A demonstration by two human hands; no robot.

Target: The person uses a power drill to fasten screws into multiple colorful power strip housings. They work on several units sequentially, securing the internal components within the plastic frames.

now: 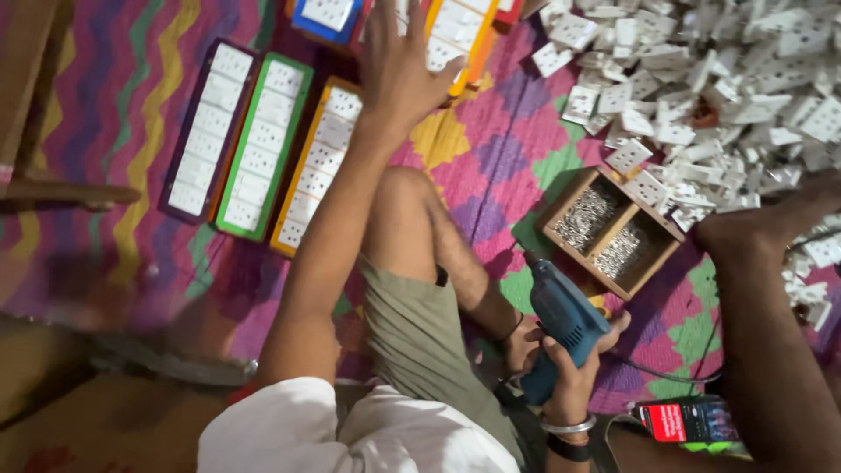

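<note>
Bright zigzag-patterned floor mat (pixel 491 166), dim light.

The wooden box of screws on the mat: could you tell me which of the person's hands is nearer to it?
Right. The right hand grips the blue drill just below the wooden box; the left hand reaches far up-left, over the orange-framed socket strip.

Worn on the head, looking steeply down from close above at the lap, the patterned mat (pixel 517 166) and both arms; a single view, nothing shared.
</note>
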